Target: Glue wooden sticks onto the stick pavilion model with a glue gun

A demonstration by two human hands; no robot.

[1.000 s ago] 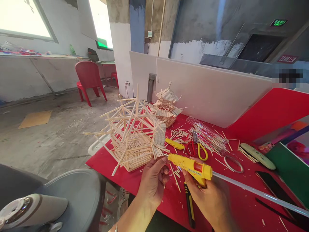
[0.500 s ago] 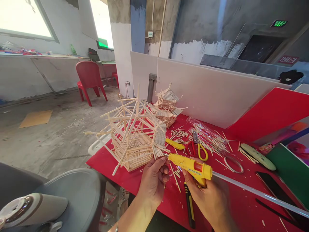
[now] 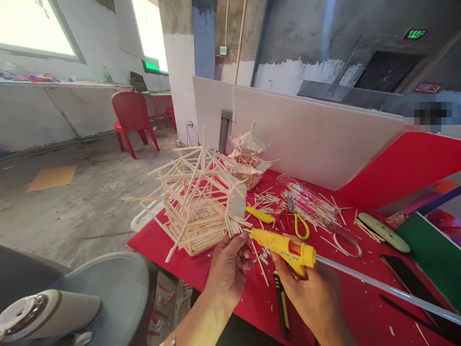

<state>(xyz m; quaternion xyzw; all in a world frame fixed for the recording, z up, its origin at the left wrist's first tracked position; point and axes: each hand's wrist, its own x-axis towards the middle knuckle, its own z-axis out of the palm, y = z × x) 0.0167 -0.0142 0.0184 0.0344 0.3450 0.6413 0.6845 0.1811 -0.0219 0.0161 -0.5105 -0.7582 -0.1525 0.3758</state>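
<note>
My right hand (image 3: 306, 288) is wrapped round the handle of a yellow hot glue gun (image 3: 281, 245), its nozzle pointing left. A clear glue stick (image 3: 389, 288) runs out of the gun's back end. My left hand (image 3: 230, 264) is closed in a pinch right at the nozzle tip, under the lower roof edge of a wooden-stick pavilion model (image 3: 194, 216). What those fingers hold is hidden or too small to make out. Slats (image 3: 237, 204) cover one section of the model's lower roof; elsewhere its stick frame is bare.
Behind stands a smaller stick pavilion (image 3: 248, 154). The red tabletop (image 3: 252, 307) carries pliers (image 3: 300, 226), a yellow cutter (image 3: 260, 214), a black-and-yellow tool (image 3: 282, 307), loose sticks (image 3: 309, 206), tape (image 3: 347, 245) and a phone (image 3: 406, 274). A bottle (image 3: 54, 312) lies on a grey stool (image 3: 118, 283).
The view has shifted very slightly. Both hands, the glue gun and the pavilion model keep the same positions relative to each other.
</note>
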